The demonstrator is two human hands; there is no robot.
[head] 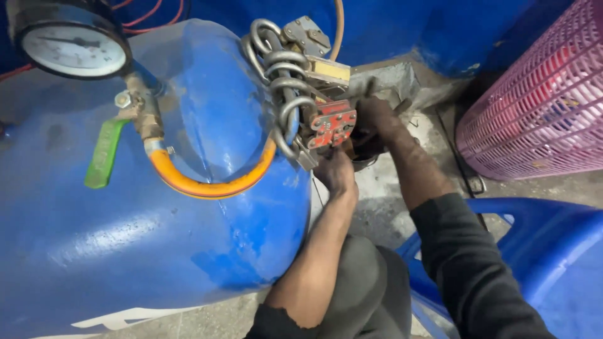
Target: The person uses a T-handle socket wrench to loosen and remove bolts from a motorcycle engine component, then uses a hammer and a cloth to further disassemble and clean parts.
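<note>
Both grimy hands work at a red metal switch box [333, 124] mounted beside the coiled steel tube [282, 88] on a large blue painted tank [188, 207]. The left hand [335, 171] is just below the box, the right hand [377, 122] beside it; whether either hand's fingers grip anything is hidden.

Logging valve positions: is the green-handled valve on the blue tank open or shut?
Cannot tell. The green handle hangs down beside the brass valve, but nothing shows which position means flow.
</note>
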